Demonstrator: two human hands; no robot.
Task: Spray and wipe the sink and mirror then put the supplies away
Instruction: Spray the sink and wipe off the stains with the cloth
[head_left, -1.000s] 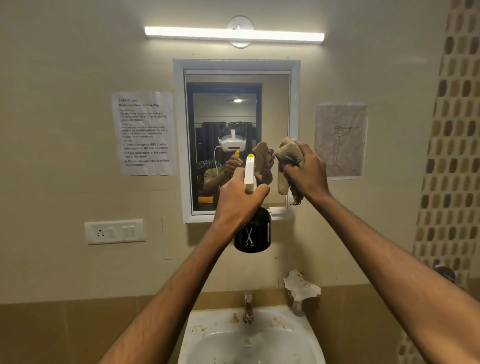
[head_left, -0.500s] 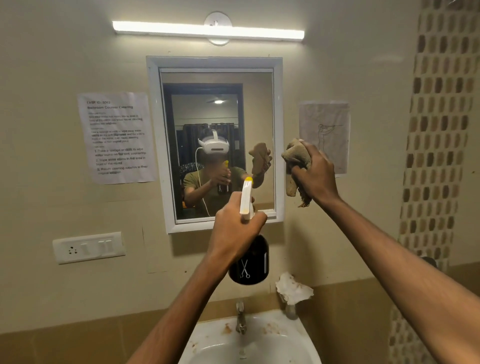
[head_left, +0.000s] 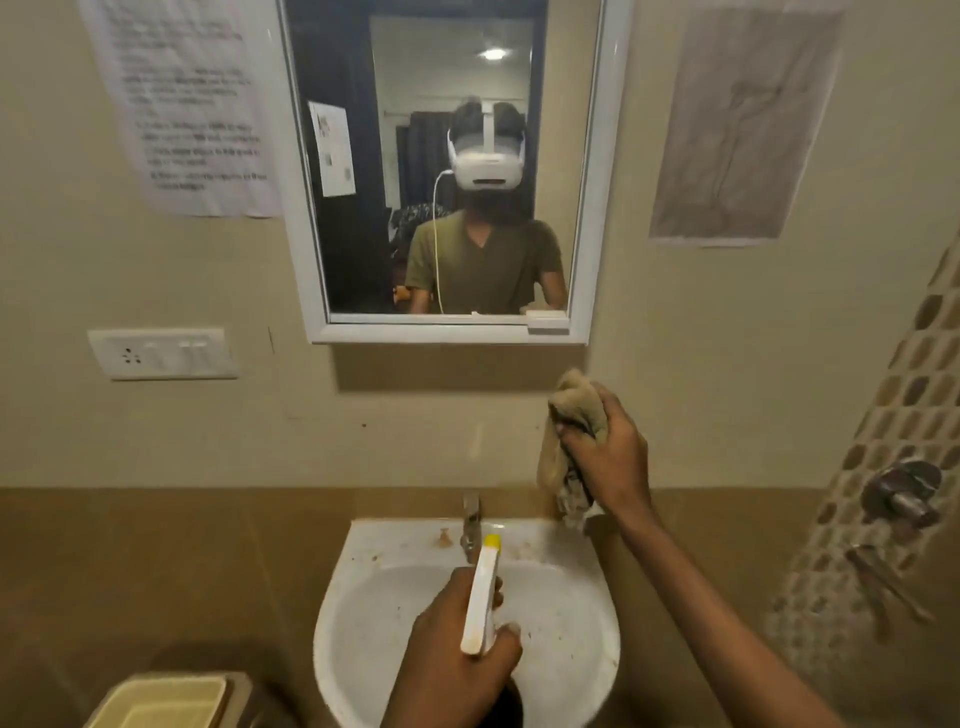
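One spray bottle (head_left: 482, 597) is gripped by the left hand (head_left: 457, 654) low over the one stained sink (head_left: 358, 613), its yellow nozzle aimed toward the tap (head_left: 471, 525), seemingly so the basin can be sprayed. One bunched cloth (head_left: 569, 431) is clutched in the right hand (head_left: 610, 457), held aside and above the rim, likely kept ready for wiping. Farther off, one mirror (head_left: 363, 156) is hung on the wall between two taped sheets.

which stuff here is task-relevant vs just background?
Job:
spray bottle in left hand
cloth in right hand
sink
mirror

Background:
wall papers
switch plate
yellow bin
wall tap
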